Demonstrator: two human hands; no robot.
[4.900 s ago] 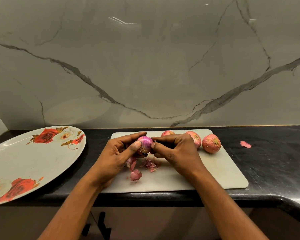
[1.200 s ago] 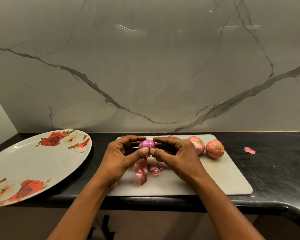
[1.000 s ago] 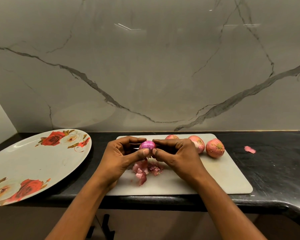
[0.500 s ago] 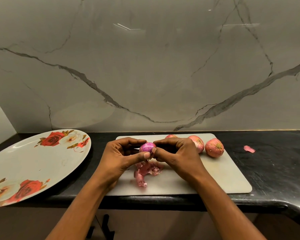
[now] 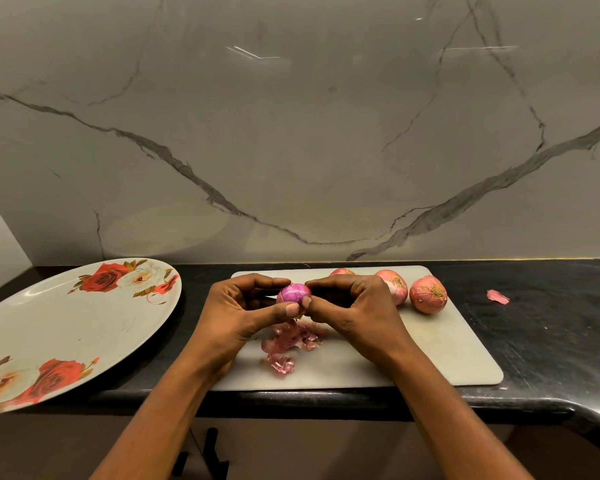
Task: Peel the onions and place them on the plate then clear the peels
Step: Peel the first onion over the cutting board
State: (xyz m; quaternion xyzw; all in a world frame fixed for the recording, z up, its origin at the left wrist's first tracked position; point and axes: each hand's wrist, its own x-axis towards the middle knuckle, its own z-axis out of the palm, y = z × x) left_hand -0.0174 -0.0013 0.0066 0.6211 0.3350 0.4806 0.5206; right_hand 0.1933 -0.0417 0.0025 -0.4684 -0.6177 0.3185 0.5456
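A shiny purple peeled onion (image 5: 293,293) is held above the white cutting board (image 5: 440,344). My left hand (image 5: 243,315) grips it from the left with thumb and fingers. My right hand (image 5: 354,308) pinches it from the right, thumb tip at its lower edge. Below the hands a heap of pink peels (image 5: 293,341) lies on the board. Three unpeeled onions sit at the board's back: one (image 5: 428,294) at the right, one (image 5: 394,285) partly behind my right hand, one (image 5: 341,271) mostly hidden. The white rose-patterned plate (image 5: 66,327) lies at the left.
A stray piece of peel (image 5: 497,296) lies on the black counter (image 5: 551,323) right of the board. The marble wall stands directly behind. The counter's front edge curves forward at the far right.
Both hands have kept hold of the onion and turned it slightly. More peel has dropped onto the heap on the board. The other onions and the plate have not moved.
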